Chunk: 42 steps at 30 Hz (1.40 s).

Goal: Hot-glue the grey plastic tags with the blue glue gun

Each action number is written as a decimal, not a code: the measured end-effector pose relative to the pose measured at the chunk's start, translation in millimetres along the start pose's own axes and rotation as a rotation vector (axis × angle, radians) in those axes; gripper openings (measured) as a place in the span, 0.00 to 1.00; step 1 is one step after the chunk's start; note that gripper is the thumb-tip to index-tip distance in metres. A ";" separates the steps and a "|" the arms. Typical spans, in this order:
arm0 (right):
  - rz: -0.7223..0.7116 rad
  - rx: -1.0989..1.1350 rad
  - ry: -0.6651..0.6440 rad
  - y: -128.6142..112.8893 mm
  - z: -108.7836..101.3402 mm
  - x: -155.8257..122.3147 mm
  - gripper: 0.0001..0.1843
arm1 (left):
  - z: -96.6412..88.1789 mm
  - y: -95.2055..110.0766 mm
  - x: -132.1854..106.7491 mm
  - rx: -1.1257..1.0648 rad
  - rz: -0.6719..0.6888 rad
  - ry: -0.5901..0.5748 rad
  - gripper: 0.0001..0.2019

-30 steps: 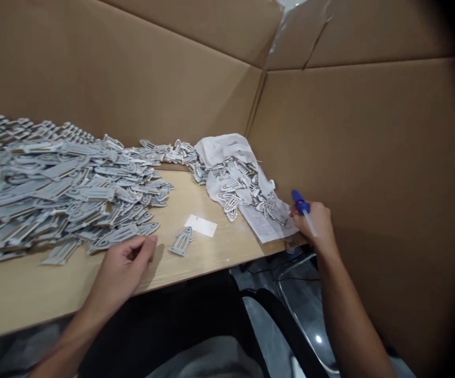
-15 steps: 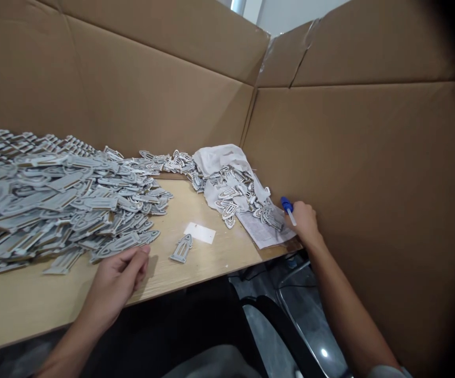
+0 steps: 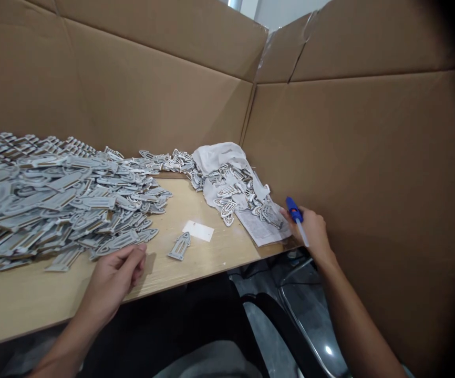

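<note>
Cardboard walls [image 3: 164, 73] back a wooden tabletop [image 3: 207, 262], where a grey cutout [image 3: 179, 246] lies just beside a white card [image 3: 198, 231]. The left hand [image 3: 113, 275], fingers curled together, rests by the grey pile [image 3: 73, 202]; the right hand [image 3: 310, 231], its fingers partly hidden, seems to pinch a blue pen [image 3: 293, 209] near the printed paper [image 3: 261, 233]

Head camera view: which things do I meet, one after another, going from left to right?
Heap of flat grey cut-out pieces, single grey arch-shaped cut-out piece, white rectangular card, crumpled white paper bearing patterned cut-out pieces, right hand holding a blue tool with translucent stem.
</note>
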State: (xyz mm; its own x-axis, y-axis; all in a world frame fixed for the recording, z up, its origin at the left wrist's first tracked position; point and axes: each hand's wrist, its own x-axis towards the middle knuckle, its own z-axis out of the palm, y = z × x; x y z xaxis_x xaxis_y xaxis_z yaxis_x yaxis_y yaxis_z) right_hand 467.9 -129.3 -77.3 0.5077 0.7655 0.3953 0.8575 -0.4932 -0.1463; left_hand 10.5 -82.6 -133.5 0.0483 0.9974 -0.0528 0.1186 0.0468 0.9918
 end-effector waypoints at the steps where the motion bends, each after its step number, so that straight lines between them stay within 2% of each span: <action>1: -0.041 0.040 0.009 2.9 -1.6 -7.8 0.26 | 0.8 0.7 0.1 0.004 0.000 0.005 0.23; 3: -0.167 0.181 0.026 8.4 -3.7 -26.1 0.27 | 2.3 1.8 0.4 0.012 0.001 0.009 0.24; 6: -0.326 0.340 -0.041 13.9 -4.0 -56.5 0.23 | 3.8 2.6 0.6 0.024 0.006 0.001 0.24; 11: -0.409 0.449 -0.090 14.1 5.5 -96.3 0.19 | 4.1 3.0 0.0 0.052 0.018 0.001 0.23; 13: -0.347 0.465 -0.084 12.6 13.6 -106.5 0.19 | 3.3 2.5 -0.4 0.074 0.044 0.000 0.23; 15: -0.214 0.535 -0.115 11.7 23.4 -114.3 0.22 | 2.4 1.9 -0.9 0.092 0.055 0.000 0.24; 19: 0.101 0.877 -0.337 14.7 43.4 -123.9 0.26 | 2.0 3.1 -2.3 0.107 0.038 -0.005 0.25; 21: 0.173 0.985 -0.401 18.8 50.7 -125.8 0.27 | 2.9 5.3 -3.1 0.105 0.026 -0.005 0.23; 23: 0.197 1.016 -0.399 23.2 54.4 -126.7 0.27 | 3.6 7.3 -3.9 0.098 0.019 -0.002 0.22; 26: 0.197 0.968 -0.356 27.4 52.0 -127.9 0.25 | 3.1 7.5 -4.5 0.092 0.022 0.004 0.21; 28: 0.137 0.853 -0.331 26.9 45.9 -128.4 0.25 | 2.0 6.1 -4.3 0.098 0.023 0.003 0.21; 34: -0.269 0.443 -0.193 19.8 27.0 -122.2 0.21 | 0.5 6.1 -3.3 0.172 0.047 -0.007 0.22; 37: -0.358 0.382 -0.215 20.0 24.0 -117.7 0.20 | 1.2 7.5 -3.1 0.187 0.047 -0.008 0.22; 42: -0.424 0.378 -0.340 21.9 18.6 -114.2 0.19 | 1.7 5.3 -3.0 0.107 0.023 0.001 0.20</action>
State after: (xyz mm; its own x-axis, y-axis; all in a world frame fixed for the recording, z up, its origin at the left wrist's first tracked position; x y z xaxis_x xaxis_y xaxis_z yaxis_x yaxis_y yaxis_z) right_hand 430.2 -219.7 -142.5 0.0647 0.9797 0.1895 0.9273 0.0111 -0.3741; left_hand 12.7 -85.4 -128.3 0.0511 0.9982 -0.0299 0.2230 0.0177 0.9747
